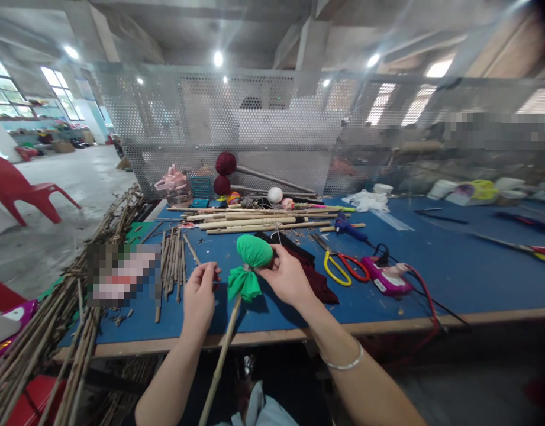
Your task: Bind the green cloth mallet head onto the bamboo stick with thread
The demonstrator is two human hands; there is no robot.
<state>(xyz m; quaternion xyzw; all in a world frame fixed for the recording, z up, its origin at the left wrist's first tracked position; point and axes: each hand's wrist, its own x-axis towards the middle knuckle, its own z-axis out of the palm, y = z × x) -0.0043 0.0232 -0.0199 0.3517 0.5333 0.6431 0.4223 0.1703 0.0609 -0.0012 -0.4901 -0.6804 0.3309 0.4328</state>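
Right in front of you is a green cloth head (253, 251), its neck bound in something greyish and a gathered green skirt (244, 287) flaring below. Its pale stick (223, 355) runs toward seven o'clock, past the table edge, down near your lap. The head sits above the blue table (445, 260).

At the head's four o'clock, your right hand (286, 273) takes it with thumb and fingers by its lower right side, knuckles uppermost — a narrow grip, with the forearm slanting in from five o'clock and a bangle (345, 362) on it. At eight o'clock, apart from the head, your left hand (202, 289) is raised with thumb and fingertips drawn together; I cannot tell whether anything lies between them.

Farther out, dark cloth (316, 284) lies between three and four o'clock, just beyond your right hand. The scissors (338, 266), with one yellow and one red handle, rest open at three — a blue glue gun (350, 228) lies slightly above them. Short brown sticks (172, 260) sit at nine, longer pale sticks (254, 223) at twelve, and a white ball (275, 195) at one.
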